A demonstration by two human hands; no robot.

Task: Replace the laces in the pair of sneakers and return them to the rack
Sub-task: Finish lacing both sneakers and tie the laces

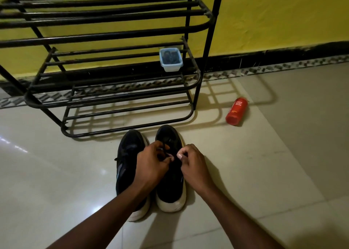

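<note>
- Black fabric sneakers with white soles are standing side by side on the pale tiled floor (264, 173), just in front of the lowest tier of the metal rack (105, 35), toes pointing toward it.
- Both hands are working over the right-side sneaker (171, 190). The left hand (151, 165) is pinching a strand of the black lace (166, 147) between thumb and fingertips. The right hand (194, 165) is pinching close beside it with its fingers curled in, though the strand it is gripping is hard to make out.
- The left-side sneaker (128, 154) is sitting untouched, its heel partly hidden behind the left forearm. Dark lacing is showing across its top; whether that lace is old or new cannot be told.
- Handling judgement: the lace is looking thin, soft and limp, and likely to slip, so it is best gripped near its stiff tip when feeding eyelets.
- Handling judgement: the sneakers are appearing light, with pliable uppers and firm soles. The heel collar is offering the surest hold for lifting them to the rack.
- A red bottle (237, 111) is lying on its side on the floor right of the rack, well apart from the sneakers. Its white lettering is reading "FOAM BODY WASH"; the smaller print is too small to read.
- No brand is showing legibly on either sneaker.
- A pale plastic tub (171, 60) is resting on the rack's middle tier, holding dark contents that cannot be identified.
</note>
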